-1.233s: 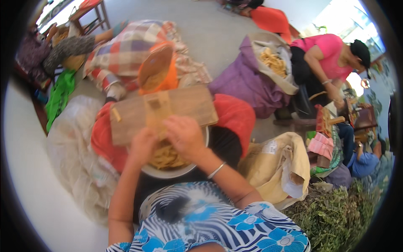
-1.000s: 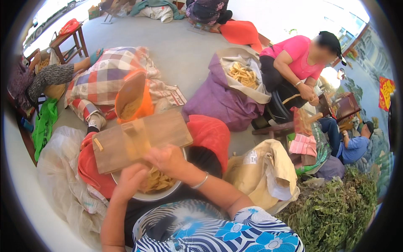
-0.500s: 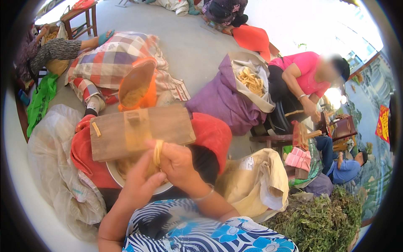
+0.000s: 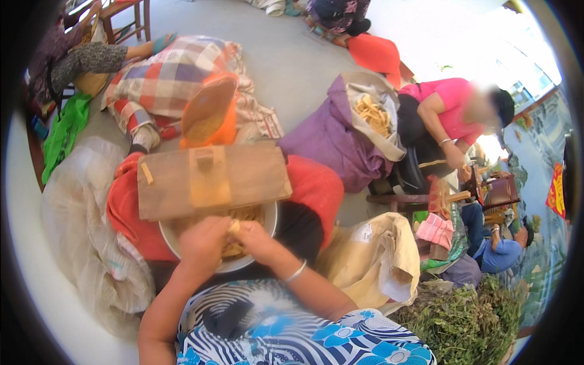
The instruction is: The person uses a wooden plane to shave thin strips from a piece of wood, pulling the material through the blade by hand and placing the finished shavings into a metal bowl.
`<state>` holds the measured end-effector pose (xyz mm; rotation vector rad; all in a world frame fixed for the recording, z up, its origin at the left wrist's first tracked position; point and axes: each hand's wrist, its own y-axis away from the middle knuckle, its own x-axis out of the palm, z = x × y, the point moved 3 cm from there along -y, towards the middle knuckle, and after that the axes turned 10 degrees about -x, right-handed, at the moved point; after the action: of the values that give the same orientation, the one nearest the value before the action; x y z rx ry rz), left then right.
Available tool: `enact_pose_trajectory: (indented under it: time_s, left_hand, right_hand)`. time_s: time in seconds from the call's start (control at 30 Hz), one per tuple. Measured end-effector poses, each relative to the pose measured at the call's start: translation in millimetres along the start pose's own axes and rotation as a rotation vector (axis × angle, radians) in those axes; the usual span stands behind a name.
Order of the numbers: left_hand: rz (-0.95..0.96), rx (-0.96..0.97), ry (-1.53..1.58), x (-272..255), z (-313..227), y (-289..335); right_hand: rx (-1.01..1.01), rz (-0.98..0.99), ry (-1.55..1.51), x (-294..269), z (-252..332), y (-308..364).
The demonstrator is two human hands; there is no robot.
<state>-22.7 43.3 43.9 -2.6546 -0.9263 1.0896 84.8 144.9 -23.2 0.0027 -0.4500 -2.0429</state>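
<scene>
Strip (image 4: 234,226) is located just below the centre of the frame, over the bowl (image 4: 273,218). It is gripped between the left hand (image 4: 204,243) and the right hand (image 4: 254,239), both closed at the fingertips; exact finger placement is blurred. Handling, as judged: light, soft and pliable, possibly prone to tearing; best pinched near the ends. More strips are held in the bowl, which is supported on the lap. A wooden board (image 4: 255,173) is laid across its far side, over red cloth (image 4: 316,198). Room: grey floor (image 4: 286,58) is seen at upper centre; a purple sack (image 4: 319,146) is placed right of centre, plants (image 4: 468,322) heaped at lower right.
</scene>
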Motion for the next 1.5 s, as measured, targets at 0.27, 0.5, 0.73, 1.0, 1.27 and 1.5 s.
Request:
enact_pose_trajectory:
  time_s: [0.27, 0.5, 0.73, 1.0, 1.27, 1.5]
  left_hand:
    - [0.211, -0.206, 0.065, 1.4, -3.3, 0.8]
    - [0.067, -0.479, 0.301, 18.4, 28.3, -6.5]
    - [0.154, -0.441, 0.193, -0.7, 50.4, 46.9]
    - [0.050, -0.101, -0.041, -21.7, 36.2, 14.7]
    - [0.373, -0.416, 0.336, -33.5, 58.0, -17.2]
    - [0.379, -0.564, 0.552, -27.2, 85.0, -53.8]
  right_hand:
    - [-0.351, -0.173, -0.135, 7.6, 2.7, -2.5]
    - [-0.737, -0.331, 0.292, 11.5, 35.8, 5.5]
    - [-0.601, -0.411, 0.013, -25.4, 29.1, -8.5]
    - [-0.442, 0.017, 0.481, -23.9, 56.3, -10.7]
    - [-0.537, 0.048, 0.600, -27.7, 76.0, -8.5]
    - [-0.531, -0.088, 0.632, -32.8, 83.0, -39.3]
